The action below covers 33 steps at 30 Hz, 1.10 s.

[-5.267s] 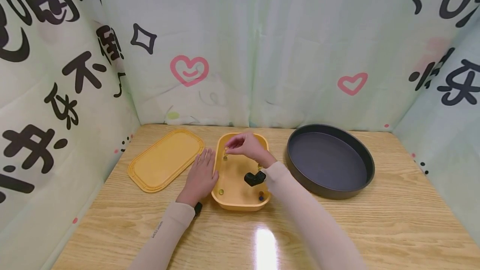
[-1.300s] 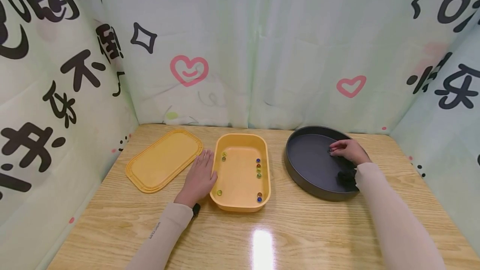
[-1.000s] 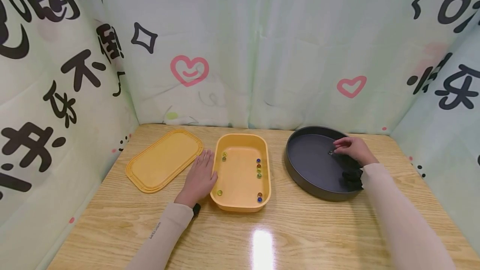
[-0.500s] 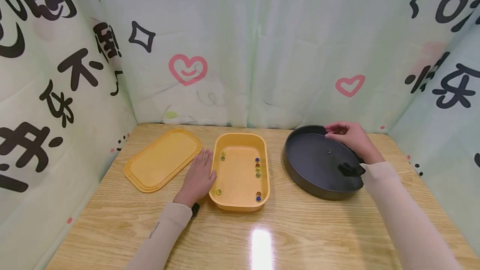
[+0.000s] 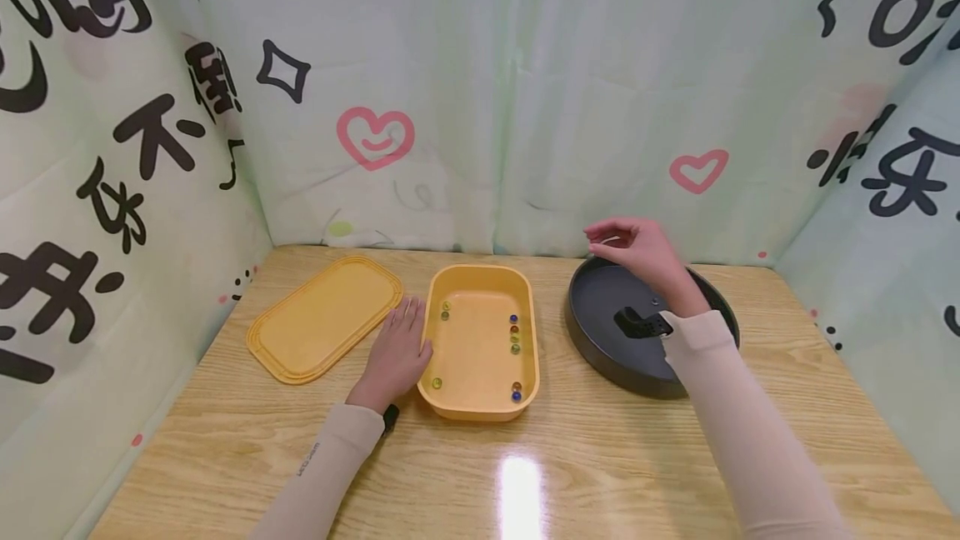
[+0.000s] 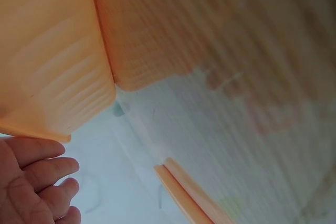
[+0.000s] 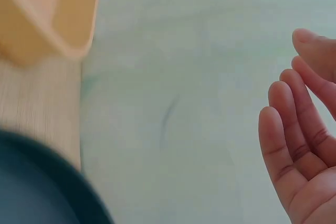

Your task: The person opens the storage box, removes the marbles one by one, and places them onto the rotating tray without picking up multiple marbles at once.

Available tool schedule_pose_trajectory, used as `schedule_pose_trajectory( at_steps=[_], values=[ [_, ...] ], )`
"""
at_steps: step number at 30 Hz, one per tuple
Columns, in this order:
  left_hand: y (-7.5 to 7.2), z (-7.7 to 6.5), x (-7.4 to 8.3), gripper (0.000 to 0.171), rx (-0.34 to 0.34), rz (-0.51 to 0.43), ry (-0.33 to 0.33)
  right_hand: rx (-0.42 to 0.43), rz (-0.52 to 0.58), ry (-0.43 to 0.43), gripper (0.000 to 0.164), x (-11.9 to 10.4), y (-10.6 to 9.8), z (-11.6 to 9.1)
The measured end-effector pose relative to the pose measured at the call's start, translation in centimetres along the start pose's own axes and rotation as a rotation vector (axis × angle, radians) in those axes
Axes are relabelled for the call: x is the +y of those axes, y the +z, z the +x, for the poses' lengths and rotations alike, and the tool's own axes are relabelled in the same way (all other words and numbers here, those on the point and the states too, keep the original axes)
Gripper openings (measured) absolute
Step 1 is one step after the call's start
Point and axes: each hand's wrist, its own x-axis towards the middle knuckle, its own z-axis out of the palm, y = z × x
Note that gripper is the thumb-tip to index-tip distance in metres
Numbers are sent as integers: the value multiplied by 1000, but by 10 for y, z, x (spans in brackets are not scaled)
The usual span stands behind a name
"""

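Observation:
My left hand (image 5: 395,354) lies with straight fingers along the left side of a yellow plastic box (image 5: 480,417); the left wrist view shows its fingers (image 6: 51,172) by the box rim. Inside the box, several small glass marbles stand in a column at right (image 5: 514,338), with others at left (image 5: 437,383). My right hand (image 5: 640,252) hovers above the back rim of a round dark pan (image 5: 609,332). Nothing shows between its loosely bent fingers and thumb in the right wrist view. A small clear marble (image 5: 656,302) lies in the pan, partly beside my wrist.
A yellow lid (image 5: 325,321) lies flat on the wooden table (image 5: 600,465) left of the box. Printed curtains (image 5: 465,107) stand behind the table and at both sides. A black strap (image 5: 637,323) sits on my right wrist.
My right hand went from inside the box to the pan, where a clear marble came to rest. It then rose and moved left over the back rim. My left hand stayed in place.

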Motion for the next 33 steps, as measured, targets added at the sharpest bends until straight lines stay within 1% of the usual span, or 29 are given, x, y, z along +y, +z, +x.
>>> schedule_pose_trajectory(
  at_steps=[3,7,12,16,24,29,33],
  values=[
    [0,0,0,59,-4,0,-3,-16,20,-19,33,-5,18,9],
    [0,0,0,59,-12,-3,-6,-44,81,-42,29,-13,46,20],
    [0,1,0,59,-17,2,-6,-90,152,-75,27,-21,79,27],
    [-1,0,1,59,-16,3,-7,-105,194,-82,26,-23,104,33],
    [0,1,1,60,-10,17,-8,-90,292,-44,24,-23,146,45],
    [0,2,1,59,13,18,-2,-74,295,-11,25,-16,168,49],
    [0,2,1,59,24,29,6,-77,304,20,25,-7,184,52]
  ],
)
